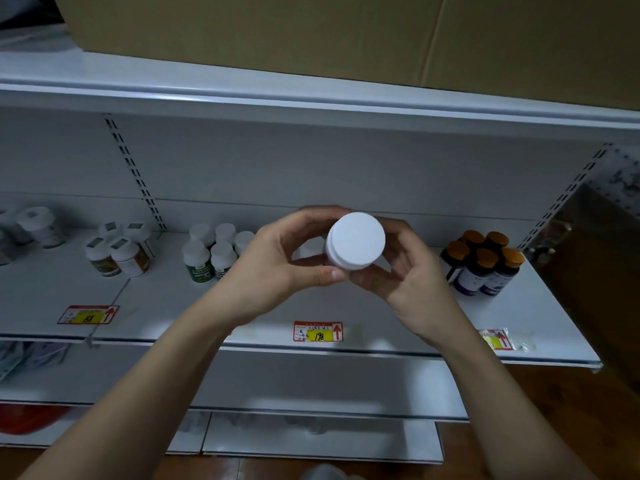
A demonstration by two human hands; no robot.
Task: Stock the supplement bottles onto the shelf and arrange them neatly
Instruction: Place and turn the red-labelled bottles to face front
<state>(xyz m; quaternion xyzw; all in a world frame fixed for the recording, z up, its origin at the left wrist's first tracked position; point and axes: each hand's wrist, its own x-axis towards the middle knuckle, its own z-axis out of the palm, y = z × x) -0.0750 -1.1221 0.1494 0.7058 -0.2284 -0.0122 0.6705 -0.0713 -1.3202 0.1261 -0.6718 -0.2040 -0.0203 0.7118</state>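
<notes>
A supplement bottle with a wide white cap (356, 240) is held in the air in front of the white shelf (381, 327), cap toward me. My left hand (277, 268) grips it from the left, thumb under the cap. My right hand (405, 271) grips it from the right, fingers curled round its body. On the shelf stand a group of white-capped green-label bottles (211, 254), a group of white bottles with brown labels (119, 251), and dark bottles with orange caps (485, 265). The held bottle's label is hidden.
A large cardboard box (346, 36) sits on the upper shelf. Price tags (318, 331) line the shelf's front edge. More white bottles (38, 225) stand at the far left. A lower shelf (311, 434) and a brown wooden floor (554, 427) lie below.
</notes>
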